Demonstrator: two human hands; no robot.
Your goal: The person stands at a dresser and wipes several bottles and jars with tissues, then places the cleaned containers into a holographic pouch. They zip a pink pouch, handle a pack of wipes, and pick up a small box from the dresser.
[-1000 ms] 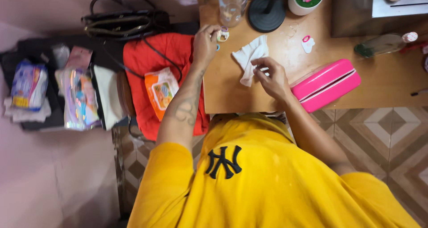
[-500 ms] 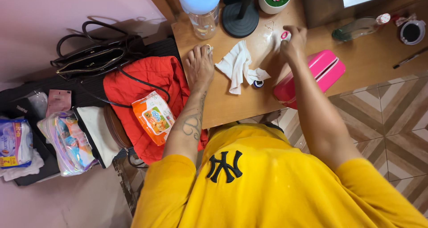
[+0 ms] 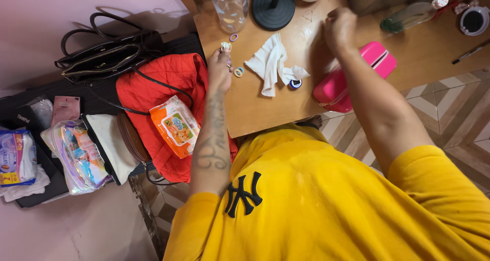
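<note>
- Left hand (image 3: 220, 67) at the near-left edge of the wooden desk (image 3: 265, 108); fingertips pinched on a small pale trinket (image 3: 225, 46).
- Small elastic rings (image 3: 238, 72), glossy and round, lie just beside that hand.
- Right hand (image 3: 340, 27) curled into a loose fist over the desk, above the glossy pink zip case (image 3: 352, 75); contents cannot be told.
- Crumpled white cloth (image 3: 270, 62) between the hands.

Wooden table (image 3: 265, 113), white cloth (image 3: 270, 62), pink case (image 3: 352, 75), small rings (image 3: 238, 71)
</note>
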